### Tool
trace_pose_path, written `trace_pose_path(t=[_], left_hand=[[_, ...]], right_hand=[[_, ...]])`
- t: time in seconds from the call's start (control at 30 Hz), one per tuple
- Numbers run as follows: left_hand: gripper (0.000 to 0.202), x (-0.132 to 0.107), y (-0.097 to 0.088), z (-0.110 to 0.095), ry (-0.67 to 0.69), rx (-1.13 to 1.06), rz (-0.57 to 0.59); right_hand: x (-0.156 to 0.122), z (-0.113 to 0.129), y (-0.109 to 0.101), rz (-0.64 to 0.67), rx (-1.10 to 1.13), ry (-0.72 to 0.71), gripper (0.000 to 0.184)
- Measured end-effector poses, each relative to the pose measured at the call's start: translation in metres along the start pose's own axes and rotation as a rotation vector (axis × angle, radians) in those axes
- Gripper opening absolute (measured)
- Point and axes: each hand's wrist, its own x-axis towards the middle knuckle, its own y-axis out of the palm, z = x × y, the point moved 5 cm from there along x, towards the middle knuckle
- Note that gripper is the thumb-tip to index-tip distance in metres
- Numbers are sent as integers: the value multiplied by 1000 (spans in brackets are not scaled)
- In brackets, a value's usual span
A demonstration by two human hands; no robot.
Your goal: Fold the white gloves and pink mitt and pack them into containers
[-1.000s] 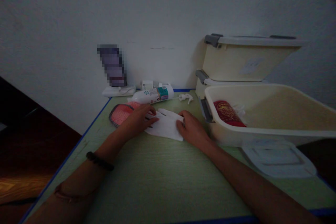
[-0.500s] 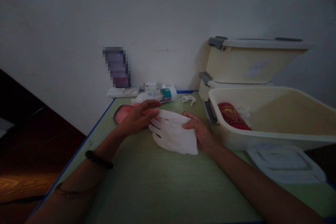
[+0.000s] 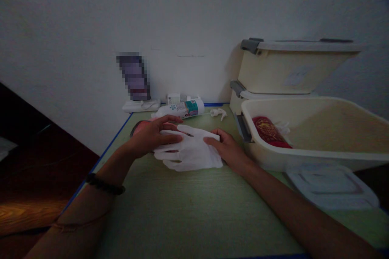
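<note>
A thin white glove (image 3: 199, 151) lies spread out between my hands, over the green tabletop, its fingers pointing left. My right hand (image 3: 230, 149) pinches the cuff end, thumb on top. At the finger end, my left hand (image 3: 149, 136) has its thumb pressed on the glove; its index finger reaches out past the upper edge, and the other fingers are partly hidden behind the fabric. A pink item with a dark edge (image 3: 138, 126) sits partly covered behind my left hand.
Behind the glove lies a white pump bottle (image 3: 179, 109), its detached pump head (image 3: 219, 113) beside it. A phone (image 3: 135, 76) leans at the back left. At right are an open cream bin (image 3: 273, 160) holding a red packet (image 3: 269, 131), stacked boxes (image 3: 273, 71) and a pale lid (image 3: 331, 186).
The glove has been spread flatter and to the left, its fingers now fanned out. My left thumb has moved onto it, and my right thumb sits further in from the cuff edge.
</note>
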Motion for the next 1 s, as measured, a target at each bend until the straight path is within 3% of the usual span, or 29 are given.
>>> trace_pose_path(t=[0.1,0.17,0.33,0.4,0.5,0.6,0.67,0.87,1.0], left_hand=[[60,0,-1,1,24,49,67],[64,3,0,1,94,148,92],[43,8,-9,-2,197,623,-188],[30,7,-9,-7,244,717,-219],[14,3,-1,-11,301,758,-65],[13,0,9,-5,209,726,172],[13,-3,14,-1,156,726,261],[12,-7,19,0,90,766,315],[20,-8,20,-2,55,823,311]], right_hand=[[0,8,-4,-89,-316,-218,16],[-2,11,-5,-114,-429,-284,13],[-3,10,-4,-91,-567,-349,30],[-5,13,-2,-97,-630,-428,32],[-11,22,-1,-128,-739,-536,28],[-18,31,3,-114,-834,-576,21],[-21,33,9,-33,-854,-587,17],[-22,21,20,219,-887,-533,14],[-21,24,18,197,-872,-541,17]])
